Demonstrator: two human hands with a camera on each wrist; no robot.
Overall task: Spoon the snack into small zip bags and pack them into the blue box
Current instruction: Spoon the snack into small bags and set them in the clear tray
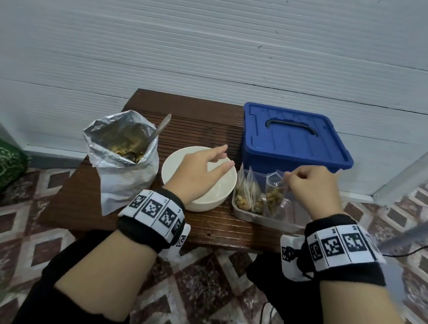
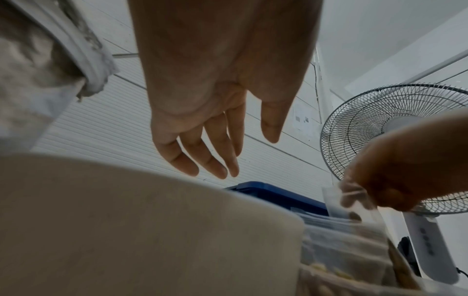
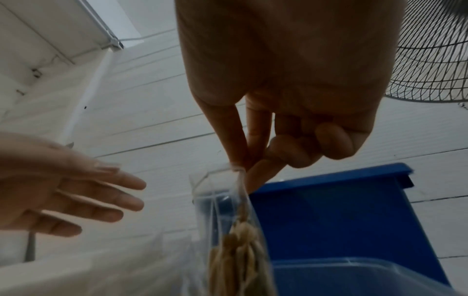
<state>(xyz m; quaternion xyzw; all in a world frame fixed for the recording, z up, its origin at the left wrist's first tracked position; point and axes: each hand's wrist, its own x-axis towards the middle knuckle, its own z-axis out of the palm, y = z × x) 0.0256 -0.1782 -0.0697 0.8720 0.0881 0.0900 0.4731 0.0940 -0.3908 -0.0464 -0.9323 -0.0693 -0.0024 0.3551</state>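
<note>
Right hand point(image 1: 311, 190) pinches the filled zip bag point(image 1: 275, 193) upright, just before the lidded blue box point(image 1: 294, 139); left hand point(image 1: 200, 171) hovers nearby, fingers spread.

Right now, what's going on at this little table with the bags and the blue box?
A person is packing snacks. The right hand pinches the top of a filled zip bag standing in a clear tray beside other filled bags. The left hand hovers open over a white bowl. The spoon sits in the foil snack bag. The blue box has its lid on.
</note>
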